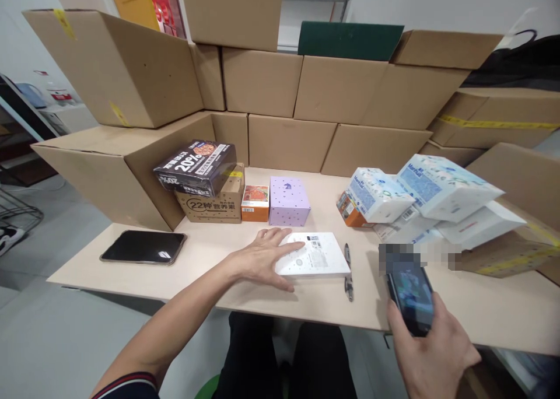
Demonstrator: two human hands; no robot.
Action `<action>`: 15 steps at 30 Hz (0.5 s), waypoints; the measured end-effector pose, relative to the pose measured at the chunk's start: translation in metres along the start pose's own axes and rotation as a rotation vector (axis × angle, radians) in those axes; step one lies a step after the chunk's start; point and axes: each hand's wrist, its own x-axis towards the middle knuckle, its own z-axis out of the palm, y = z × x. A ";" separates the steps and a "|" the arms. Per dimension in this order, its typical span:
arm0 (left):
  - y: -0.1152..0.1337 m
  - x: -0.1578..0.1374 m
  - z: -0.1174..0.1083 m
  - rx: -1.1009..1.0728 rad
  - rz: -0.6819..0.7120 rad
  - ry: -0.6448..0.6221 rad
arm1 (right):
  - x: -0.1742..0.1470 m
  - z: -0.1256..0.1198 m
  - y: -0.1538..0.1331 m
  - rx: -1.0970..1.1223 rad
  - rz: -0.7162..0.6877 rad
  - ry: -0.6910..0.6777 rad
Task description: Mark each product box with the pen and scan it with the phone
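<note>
Right hand [431,352]: its fingers are closed around the lower part of a handheld device [411,300], the thumb on the left side of it; the screen is lit, and the upper end is hidden by blurred blocks.
Left hand [261,260]: the fingers are spread wide, and the index finger lies over the top of the white box [324,258]; the thumb is stretched along its near side, but I cannot tell if it touches.
White box: it lies flat on the desk [205,282], in front of the person, with a printed face upward.
Pen [349,288]: it lies just beside the right end of the white box.
Black phone [142,246]: it lies flat on the left part of the desk, well apart from the left hand.
Small boxes: a purple box [289,203] stands next to an orange box [255,205]; to their left, a brown carton [210,209] carries a black box [199,164].
Tissue packs [446,183]: they are piled at the right.
Cardboard boxes [289,142]: they are stacked behind everything, like a wall.
</note>
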 end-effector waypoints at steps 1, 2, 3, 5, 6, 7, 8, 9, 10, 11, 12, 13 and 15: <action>0.000 0.000 0.000 0.010 0.000 -0.003 | 0.000 0.001 0.007 -0.032 0.001 -0.013; 0.000 -0.001 0.000 0.022 -0.001 -0.007 | 0.000 0.002 0.013 -0.055 -0.003 -0.027; 0.001 -0.001 0.000 0.032 -0.003 -0.013 | 0.001 0.004 0.018 -0.071 -0.009 -0.042; 0.002 -0.002 -0.003 0.044 -0.006 -0.025 | 0.001 0.008 0.024 -0.088 -0.012 -0.071; 0.003 -0.003 -0.005 0.042 -0.007 -0.028 | 0.001 0.010 0.026 -0.090 -0.004 -0.085; 0.005 -0.004 -0.009 0.034 -0.007 -0.029 | 0.002 0.012 0.027 -0.092 0.011 -0.104; 0.007 -0.005 -0.013 0.020 -0.002 -0.027 | 0.002 0.013 0.027 -0.096 0.030 -0.130; 0.009 -0.007 -0.018 0.000 0.007 -0.021 | 0.002 0.014 0.028 -0.101 0.052 -0.163; 0.011 -0.009 -0.024 -0.022 0.020 -0.009 | 0.002 0.014 0.028 -0.108 0.075 -0.198; 0.014 -0.012 -0.030 -0.046 0.033 0.014 | 0.001 0.014 0.027 -0.113 0.094 -0.230; 0.017 -0.014 -0.037 -0.065 0.041 0.048 | 0.000 0.013 0.027 -0.117 0.111 -0.248; 0.021 -0.015 -0.044 -0.075 0.039 0.099 | 0.000 0.013 0.026 -0.116 0.121 -0.256; 0.026 -0.015 -0.057 -0.056 -0.021 0.250 | -0.002 0.010 0.025 -0.108 0.126 -0.247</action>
